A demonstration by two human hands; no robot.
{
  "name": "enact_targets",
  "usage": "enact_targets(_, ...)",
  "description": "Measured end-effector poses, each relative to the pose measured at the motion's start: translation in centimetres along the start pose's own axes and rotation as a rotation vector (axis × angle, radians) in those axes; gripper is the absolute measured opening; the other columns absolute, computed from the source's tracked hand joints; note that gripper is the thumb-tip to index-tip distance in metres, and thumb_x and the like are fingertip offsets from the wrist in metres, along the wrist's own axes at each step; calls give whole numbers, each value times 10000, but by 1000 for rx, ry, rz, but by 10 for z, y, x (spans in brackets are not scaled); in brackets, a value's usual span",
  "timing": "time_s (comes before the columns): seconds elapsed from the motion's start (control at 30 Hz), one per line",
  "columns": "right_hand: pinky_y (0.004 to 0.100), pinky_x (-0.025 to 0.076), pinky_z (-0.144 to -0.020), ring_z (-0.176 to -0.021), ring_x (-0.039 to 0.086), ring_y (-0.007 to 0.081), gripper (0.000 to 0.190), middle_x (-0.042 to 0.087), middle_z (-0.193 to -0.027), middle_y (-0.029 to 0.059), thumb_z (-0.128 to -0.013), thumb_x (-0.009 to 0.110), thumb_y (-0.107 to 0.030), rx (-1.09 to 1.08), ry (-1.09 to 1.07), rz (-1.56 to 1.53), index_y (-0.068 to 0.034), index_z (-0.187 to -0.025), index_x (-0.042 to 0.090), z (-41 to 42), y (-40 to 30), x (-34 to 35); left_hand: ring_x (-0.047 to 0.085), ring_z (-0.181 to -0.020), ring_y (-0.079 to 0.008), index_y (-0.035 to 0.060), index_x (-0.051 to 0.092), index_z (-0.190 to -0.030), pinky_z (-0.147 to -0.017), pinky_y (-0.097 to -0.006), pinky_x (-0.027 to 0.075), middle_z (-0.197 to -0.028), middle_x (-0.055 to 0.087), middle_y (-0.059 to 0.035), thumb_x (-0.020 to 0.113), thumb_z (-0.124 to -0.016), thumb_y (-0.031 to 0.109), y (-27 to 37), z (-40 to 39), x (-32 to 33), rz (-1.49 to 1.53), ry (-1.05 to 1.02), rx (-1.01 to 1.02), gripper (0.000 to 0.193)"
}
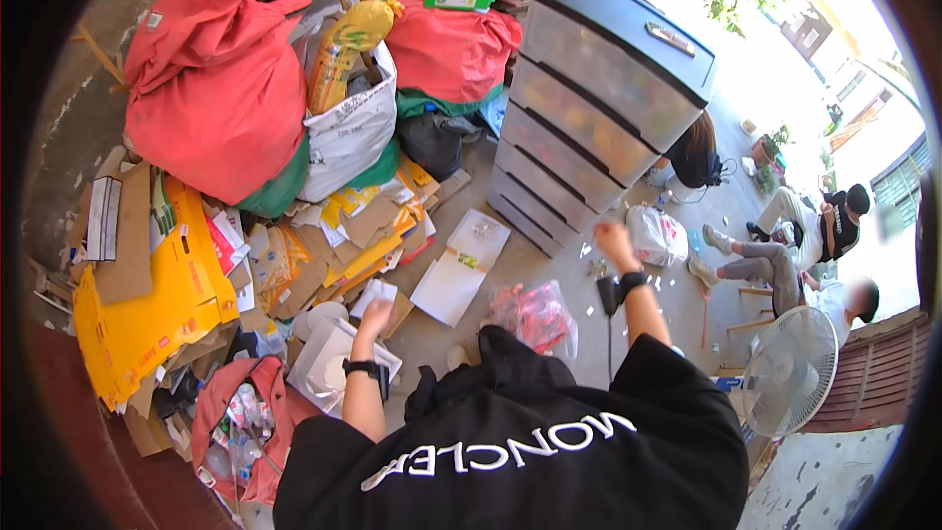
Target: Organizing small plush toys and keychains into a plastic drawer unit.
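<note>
My left hand (pixel 377 315) is at a small white card or box (pixel 374 293); its fingers are partly hidden, and I cannot tell whether they grip it. My right hand (pixel 617 244) is raised by the front of a clear plastic drawer cabinet (pixel 581 118), fingers curled, with nothing plainly visible in them. A black device (pixel 608 296) with a cable hangs beside my right wrist. Between my hands an opened white cardboard box (pixel 462 265) lies flat on the floor. Closer to me rests a clear plastic bag of red and pink items (pixel 536 318).
Flattened cardboard (pixel 158 302) is heaped at the left, below a large red sack (pixel 217 81). A white woven sack (pixel 352 129) stands beyond. By my left forearm sits a translucent plastic bin (pixel 316 375). At the right are a fan (pixel 791 372), a white plastic bag (pixel 656 235) and seated people (pixel 809 221).
</note>
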State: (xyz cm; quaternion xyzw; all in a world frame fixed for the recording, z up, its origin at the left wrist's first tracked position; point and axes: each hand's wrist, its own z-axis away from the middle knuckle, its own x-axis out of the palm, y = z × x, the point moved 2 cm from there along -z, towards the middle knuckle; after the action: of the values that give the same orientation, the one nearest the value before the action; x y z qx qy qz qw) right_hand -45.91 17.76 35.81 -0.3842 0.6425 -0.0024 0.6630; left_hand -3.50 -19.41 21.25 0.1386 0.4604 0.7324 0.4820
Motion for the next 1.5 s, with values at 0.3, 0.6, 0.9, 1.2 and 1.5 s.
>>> enact_targets(0.3, 409, 435, -806, -910, 557, 356, 367, 595, -915, 206, -668, 558, -233, 178, 542, 7, -13, -960, 547, -109, 21, -145, 606, -764, -201, 41, 496, -1058, -656, -358, 448, -909, 614, -97, 473, -832, 279, -11, 69, -25, 21, 40, -182, 330)
enact_targets(0.6, 350, 392, -877, -1020, 486, 311, 802, 508, -1078, 209, -609, 697, -510, 136, 549, 17, 116, -1062, 480, -165, 37, -184, 591, -785, -209, 12, 524, -1021, -703, -375, 441, -926, 603, -88, 464, -796, 235, -60, 115, -26, 116, 261, -480, 323)
enact_targets(0.9, 320, 437, -630, -677, 505, 213, 461, 498, -773, 102, -679, 720, -336, -80, 644, -300, 15, -875, 495, -183, 69, -199, 563, -845, -170, 37, 564, -1026, -686, -268, 449, -919, 601, -45, 497, -825, 146, 69, 77, 220, -248, -580, -77, 239)
enact_targets(1.2, 290, 404, -562, -620, 469, 190, 354, 457, -708, 70, -627, 754, -161, -276, 663, -516, -23, -800, 477, -180, 69, -210, 588, -676, -172, -10, 547, -883, -627, -281, 469, -762, 603, -101, 507, -829, 119, 177, 27, 296, -253, -129, -196, 146)
enact_targets(1.5, 291, 375, -548, -585, 424, 190, 304, 402, -661, 63, -626, 720, -77, -306, 665, -530, -23, -766, 455, -180, 72, -217, 590, -681, -160, -2, 539, -909, -615, -278, 474, -776, 607, -92, 499, -838, 148, 244, -1, 308, -245, -5, 8, 171)
